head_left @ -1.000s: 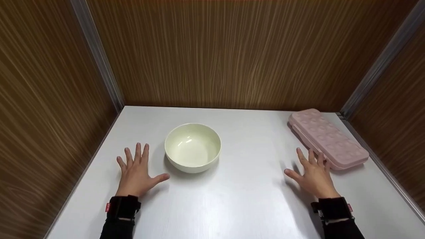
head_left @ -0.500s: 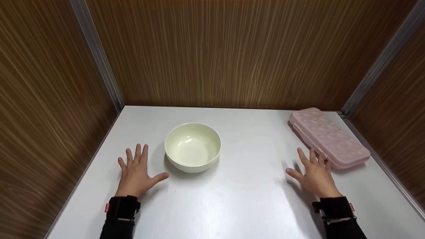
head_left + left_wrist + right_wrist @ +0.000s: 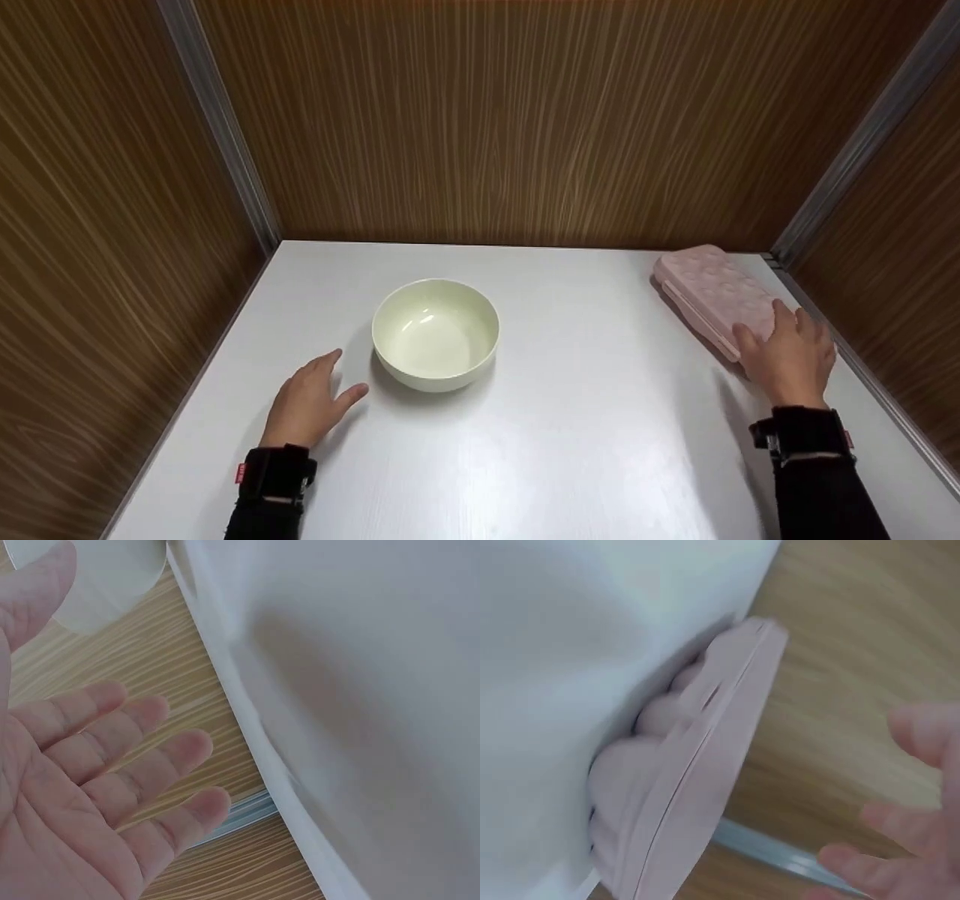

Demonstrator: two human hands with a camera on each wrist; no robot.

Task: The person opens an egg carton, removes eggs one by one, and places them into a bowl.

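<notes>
Our right hand (image 3: 787,352) lies with fingers (image 3: 784,319) gently curved over the near end of the pink case (image 3: 712,289), which sits at the desk's far right corner along the right edge. Our left hand (image 3: 307,397), fingers (image 3: 127,757) relaxed and slightly spread, holds nothing and hovers near the left edge just beside the bowl (image 3: 436,332). The desk (image 3: 570,420) is white.

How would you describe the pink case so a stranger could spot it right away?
Look at the white table boxed in by wood walls. In its far right corner lies the pink case, long, flat and dimpled, under the right hand; the only other thing is a round cream bowl.
</notes>
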